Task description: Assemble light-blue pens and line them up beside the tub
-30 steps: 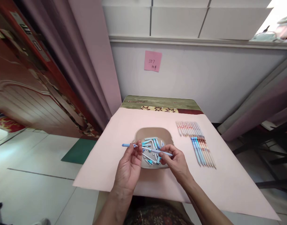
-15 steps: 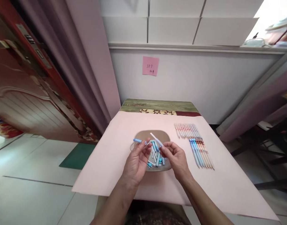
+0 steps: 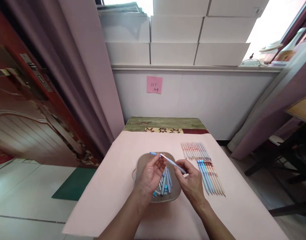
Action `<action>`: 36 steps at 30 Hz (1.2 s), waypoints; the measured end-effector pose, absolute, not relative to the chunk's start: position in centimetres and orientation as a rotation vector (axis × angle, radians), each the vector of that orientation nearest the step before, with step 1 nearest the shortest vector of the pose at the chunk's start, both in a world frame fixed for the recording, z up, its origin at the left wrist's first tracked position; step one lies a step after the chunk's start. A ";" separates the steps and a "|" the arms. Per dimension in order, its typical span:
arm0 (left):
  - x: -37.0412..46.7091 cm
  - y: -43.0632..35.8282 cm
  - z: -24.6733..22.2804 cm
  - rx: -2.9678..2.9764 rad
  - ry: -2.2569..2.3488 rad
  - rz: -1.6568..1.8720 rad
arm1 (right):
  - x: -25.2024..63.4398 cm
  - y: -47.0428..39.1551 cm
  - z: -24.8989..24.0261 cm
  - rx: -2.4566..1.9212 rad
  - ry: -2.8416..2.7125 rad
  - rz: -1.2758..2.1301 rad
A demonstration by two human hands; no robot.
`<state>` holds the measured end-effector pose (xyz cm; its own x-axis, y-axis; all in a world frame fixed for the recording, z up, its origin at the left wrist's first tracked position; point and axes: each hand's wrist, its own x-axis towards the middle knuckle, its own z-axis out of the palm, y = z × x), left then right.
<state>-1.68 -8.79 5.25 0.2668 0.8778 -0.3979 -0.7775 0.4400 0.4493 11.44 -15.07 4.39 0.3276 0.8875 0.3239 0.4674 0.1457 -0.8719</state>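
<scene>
We pinch the pen (image 3: 167,160) w/ both hands, left hand (image 3: 153,173) & right hand (image 3: 191,180); long axis slants, blue end toward upper left, over the tray (image 3: 138,163).

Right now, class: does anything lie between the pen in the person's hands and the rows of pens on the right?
Nothing visible: bare pink paper separates the pen from the rows of pens.

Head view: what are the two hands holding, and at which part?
Left hand pinches a blue cap; right hand grips a pen barrel at its near end, above the tray.
</scene>
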 end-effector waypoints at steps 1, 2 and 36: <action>-1.3 -8.6 5.3 0.180 0.664 1.125 | 11.7 -14.9 4.6 -1.496 -1.319 0.453; -1.0 -8.4 5.4 0.184 0.669 1.128 | 12.0 -14.7 4.8 -1.498 -1.335 0.433; -0.1 -7.2 6.4 0.385 0.772 1.072 | 11.8 -11.0 5.1 -1.234 -1.529 0.057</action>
